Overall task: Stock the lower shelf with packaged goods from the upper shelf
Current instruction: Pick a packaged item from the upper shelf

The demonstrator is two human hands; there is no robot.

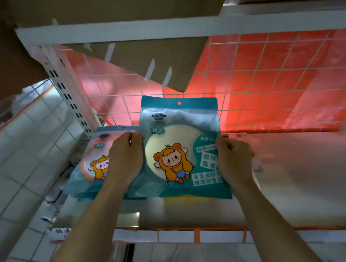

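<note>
A teal mirror package (178,142) with a cartoon figure in an orange hood stands tilted upright over the white lower shelf (300,174). My left hand (125,159) grips its left edge and my right hand (233,159) grips its right edge. A second, similar mirror package (89,163) with an orange-rimmed mirror lies flat on the shelf to the left, partly hidden behind my left hand and forearm.
A white wire grid (265,82) with a red sheet behind it backs the shelf. A brown cardboard box (144,58) hangs over from the upper shelf (162,28). A slotted white upright (70,96) stands at left beside a tiled wall. An orange rail (193,230) edges the shelf front.
</note>
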